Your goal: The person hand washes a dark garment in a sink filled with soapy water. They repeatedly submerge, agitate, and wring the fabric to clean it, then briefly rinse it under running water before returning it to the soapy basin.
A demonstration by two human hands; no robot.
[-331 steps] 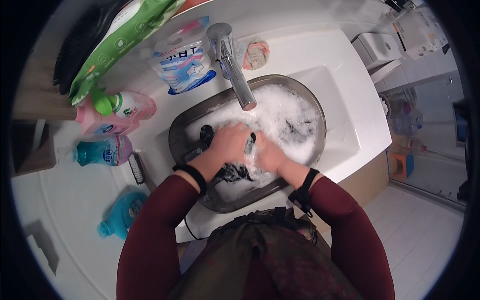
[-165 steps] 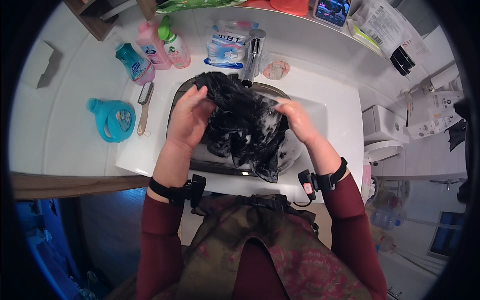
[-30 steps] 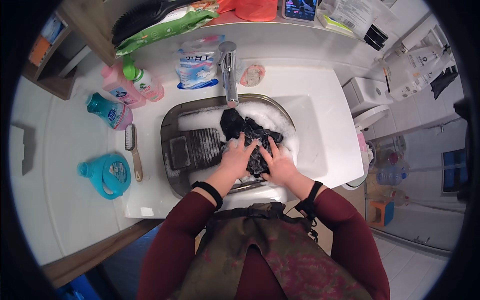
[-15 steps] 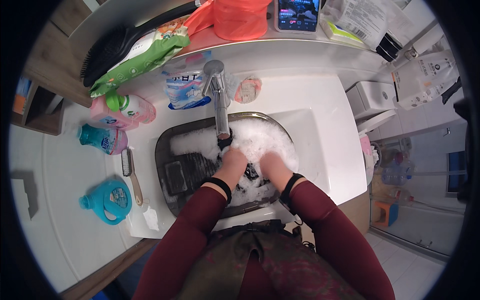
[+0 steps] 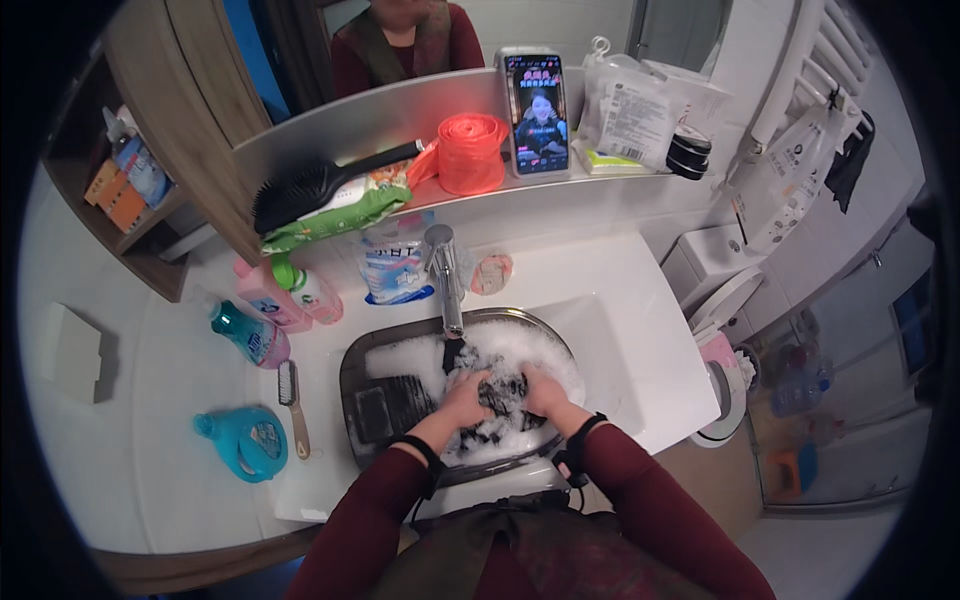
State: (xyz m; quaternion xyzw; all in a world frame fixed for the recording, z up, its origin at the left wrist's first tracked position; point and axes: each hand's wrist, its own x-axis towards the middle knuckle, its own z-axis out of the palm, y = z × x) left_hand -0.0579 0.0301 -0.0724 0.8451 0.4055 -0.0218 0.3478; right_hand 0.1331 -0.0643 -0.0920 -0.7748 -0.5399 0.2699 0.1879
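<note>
A dark grey basin (image 5: 347,420) with a ribbed washboard part (image 5: 408,400) on its left sits in the white sink, and white suds (image 5: 530,345) fill much of it. My left hand (image 5: 464,399) and my right hand (image 5: 543,391) are in the basin, wet with foam. Between them is a bunched black cloth (image 5: 506,394), streaked with suds, that both hands grip from either side. Some fingertips are hidden by cloth and foam. Above the basin's far rim hangs the chrome faucet (image 5: 449,285), and a dark piece of the cloth shows just below its spout.
A scrub brush (image 5: 296,412), a blue detergent bottle (image 5: 254,443) and a teal-and-pink bottle (image 5: 250,335) lie or stand left of the basin. Behind are a detergent bag (image 5: 395,272) and a pink-and-grey pad (image 5: 492,274). The shelf holds a phone (image 5: 538,115) and a hairbrush (image 5: 310,190).
My view has tilted up, showing more of the mirror and shelf. Both hands, earlier sunk in the suds, now show above them with the black cloth bunched between them.
</note>
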